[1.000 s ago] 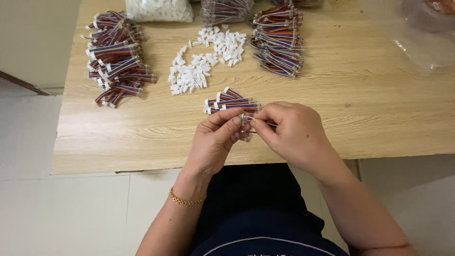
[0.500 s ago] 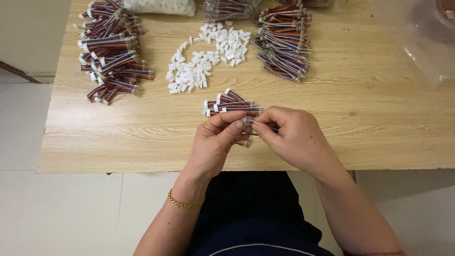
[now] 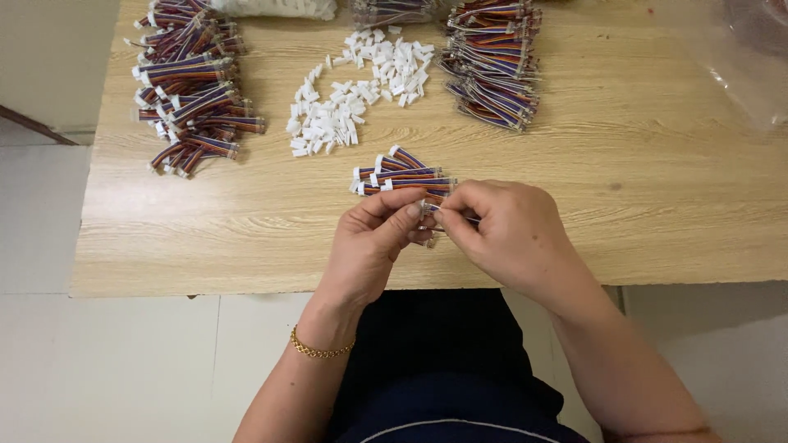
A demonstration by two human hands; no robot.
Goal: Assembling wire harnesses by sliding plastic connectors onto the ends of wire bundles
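My left hand [image 3: 373, 242] and my right hand [image 3: 501, 234] meet above the near edge of the wooden table [image 3: 640, 189]. Between their fingertips they pinch a short multicoloured wire lead with a small white connector [image 3: 430, 212]; most of it is hidden by my fingers. Just beyond my fingers lies a small bunch of similar leads with white plugs [image 3: 402, 174]. A scatter of loose white plastic connectors [image 3: 361, 94] lies further back at the centre.
A large pile of finished wire leads [image 3: 193, 90] lies at the table's far left, another pile [image 3: 492, 61] at the far centre-right. Clear plastic bags [image 3: 739, 66] sit at the far right. A gold bracelet [image 3: 316, 349] circles my left wrist.
My hands stay together on the same lead, with only small finger movement. The view has shifted slightly, so the table's piles sit a little higher and left.
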